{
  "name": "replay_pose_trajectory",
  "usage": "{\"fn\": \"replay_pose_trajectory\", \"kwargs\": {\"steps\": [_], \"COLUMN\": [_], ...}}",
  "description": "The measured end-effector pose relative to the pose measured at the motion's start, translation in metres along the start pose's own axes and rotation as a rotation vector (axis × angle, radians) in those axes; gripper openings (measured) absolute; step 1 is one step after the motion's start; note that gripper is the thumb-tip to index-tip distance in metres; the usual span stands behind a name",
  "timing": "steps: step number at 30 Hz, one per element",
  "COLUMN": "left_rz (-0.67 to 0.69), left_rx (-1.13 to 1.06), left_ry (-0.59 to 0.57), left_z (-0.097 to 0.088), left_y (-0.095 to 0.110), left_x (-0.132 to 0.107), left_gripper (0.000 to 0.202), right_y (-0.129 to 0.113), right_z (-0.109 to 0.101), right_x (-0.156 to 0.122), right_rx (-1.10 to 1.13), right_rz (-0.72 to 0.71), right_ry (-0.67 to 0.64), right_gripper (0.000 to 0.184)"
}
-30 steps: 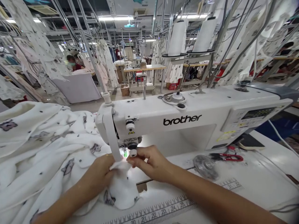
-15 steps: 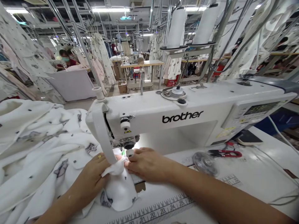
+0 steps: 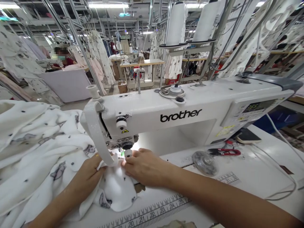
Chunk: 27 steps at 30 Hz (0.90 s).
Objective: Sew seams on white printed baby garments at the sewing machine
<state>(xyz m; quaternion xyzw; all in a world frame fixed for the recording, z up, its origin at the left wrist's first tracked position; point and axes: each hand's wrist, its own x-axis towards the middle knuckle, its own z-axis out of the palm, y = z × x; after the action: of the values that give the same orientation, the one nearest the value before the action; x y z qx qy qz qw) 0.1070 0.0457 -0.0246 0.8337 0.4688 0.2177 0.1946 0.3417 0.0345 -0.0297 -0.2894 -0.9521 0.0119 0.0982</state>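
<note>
The fingers of the right hand (image 3: pixel 135 156) lie together and nearly flat, tips pressing on the white printed fabric (image 3: pixel 116 190) just beside the needle area (image 3: pixel 125 146) of the sewing machine, with no pinch visible. The right hand (image 3: pixel 146 167) comes in from 4 o'clock. The fingers of the left hand (image 3: pixel 98 161) curl closed around a fold of the same fabric, just left of the needle area, and the left hand (image 3: pixel 86 180) comes in from 7 o'clock. The fabric bunches under both hands and spreads in a large heap at 9 o'clock, dotted with small grey animal prints. A white Brother sewing machine (image 3: pixel 180 117) stretches from 12 to 3 o'clock, two white thread cones (image 3: pixel 175 25) standing above it. On the white surface (image 3: pixel 256 171) at 3 o'clock lie red-handled snips (image 3: pixel 224 152) and a clear round disc (image 3: pixel 204 163). A printed ruler (image 3: pixel 152 212) runs along the surface's near edge at 6 o'clock. Far off at 11 o'clock, a masked co-worker (image 3: pixel 61 57) sits among hanging garments (image 3: pixel 99 57).
</note>
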Motion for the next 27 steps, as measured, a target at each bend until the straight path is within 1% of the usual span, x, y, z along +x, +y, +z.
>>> {"fn": "replay_pose_trajectory", "kwargs": {"steps": [3,6,8,10,13,17,19,21,24,27], "left_rz": [-0.048,-0.003,0.079,0.200,0.377,0.516,0.574,0.592,0.543,0.504], "left_rx": [-0.031,-0.005,0.043,0.104,0.220,0.317,0.353,0.376,0.346,0.311], "left_ry": [-0.027,-0.047,-0.073,-0.087,-0.035,0.045,0.075,0.096,0.093,0.073], "left_z": [-0.002,-0.001,0.002,0.006,0.013,0.018,0.019,0.019,0.020,0.023], "left_y": [0.002,0.004,0.006,0.007,0.007,0.008,0.010,0.014,0.017,0.014], "left_x": [-0.001,-0.003,-0.004,-0.006,-0.009,-0.013,-0.014,-0.015,-0.017,-0.017], "left_gripper": [0.027,0.028,0.031,0.035,0.037,0.047,0.054,0.057,0.051,0.048], "right_y": [-0.001,0.000,0.000,0.000,0.002,0.006,0.008,0.009,0.008,0.006], "right_z": [-0.005,-0.005,-0.002,0.002,0.003,-0.003,-0.005,-0.007,-0.005,0.000], "right_x": [0.000,-0.002,-0.003,-0.003,-0.004,-0.006,-0.007,-0.008,-0.008,-0.006], "right_rx": [-0.023,-0.043,-0.053,-0.064,-0.055,-0.015,0.019,0.082,0.152,0.150], "right_rz": [-0.025,-0.047,-0.054,-0.052,-0.029,0.038,0.061,0.047,0.012,0.031], "right_ry": [-0.049,-0.053,-0.031,-0.006,0.011,0.065,0.116,0.125,0.068,0.045], "right_gripper": [0.005,0.006,0.006,0.005,0.014,0.027,0.024,0.018,0.023,0.020]}}
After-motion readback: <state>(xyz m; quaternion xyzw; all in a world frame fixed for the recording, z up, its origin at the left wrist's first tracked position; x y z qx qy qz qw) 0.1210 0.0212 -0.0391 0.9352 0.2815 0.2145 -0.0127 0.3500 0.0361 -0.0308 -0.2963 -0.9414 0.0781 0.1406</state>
